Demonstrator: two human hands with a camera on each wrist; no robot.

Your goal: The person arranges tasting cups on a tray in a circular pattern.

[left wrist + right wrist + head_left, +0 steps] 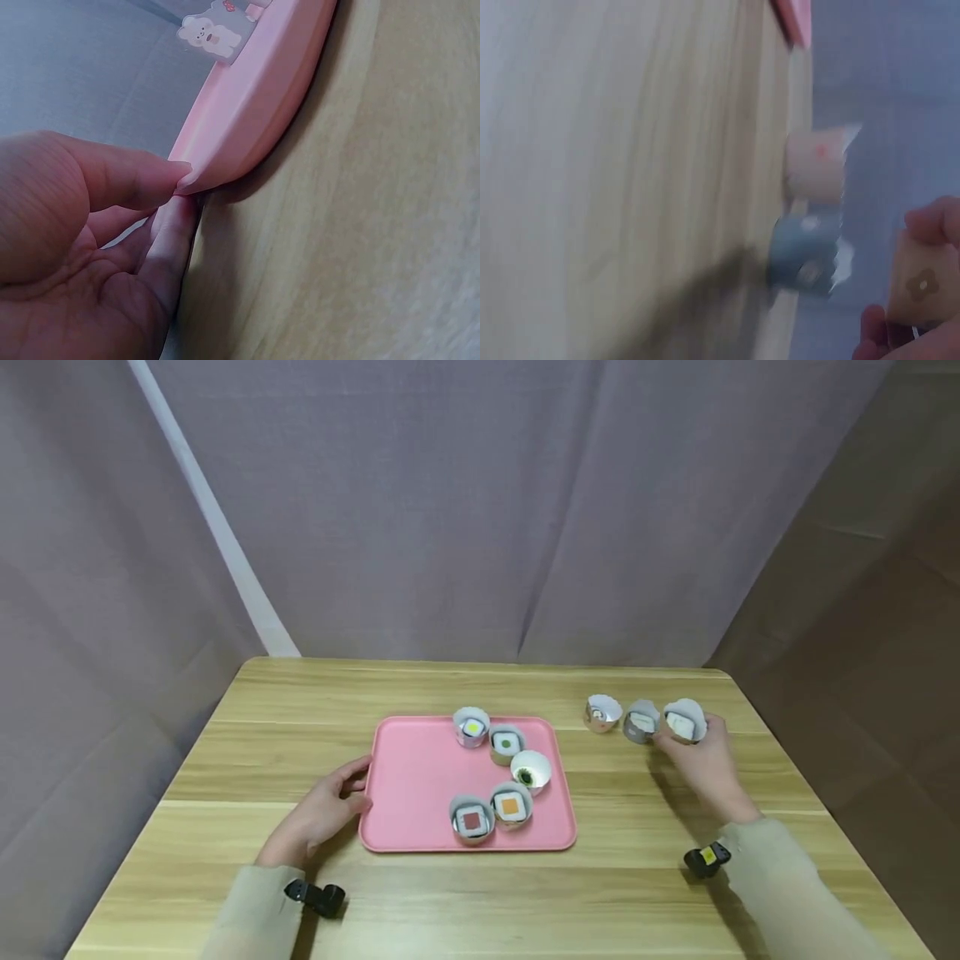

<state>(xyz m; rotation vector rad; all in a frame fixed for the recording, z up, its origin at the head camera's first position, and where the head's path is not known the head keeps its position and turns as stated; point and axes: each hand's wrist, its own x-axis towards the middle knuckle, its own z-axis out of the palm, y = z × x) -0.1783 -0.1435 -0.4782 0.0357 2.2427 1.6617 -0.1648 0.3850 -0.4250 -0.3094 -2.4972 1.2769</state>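
Note:
My left hand (321, 810) is at the left edge of the pink tray (412, 793). In the left wrist view its thumb lies on the tray's rim and the fingers are beneath, pinching it. At the right, my right hand (711, 768) grips a tan paper baking cup (922, 296) with a brown flower print. A white piece (679, 727) sits in that cup, which appears raised above the table in the right wrist view. Left of it stand a grey-blue paper cup (802, 251) holding a white piece and a pale pink paper cup (815, 169).
Several paper cups stand on the tray's right half. Their contents show a yellow dot (472, 727), a green dot (506, 744), a dark green ring (525, 777), an orange square (510, 807) and a red square (472, 821). A grey curtain (420, 527) hangs behind the wooden table (630, 893).

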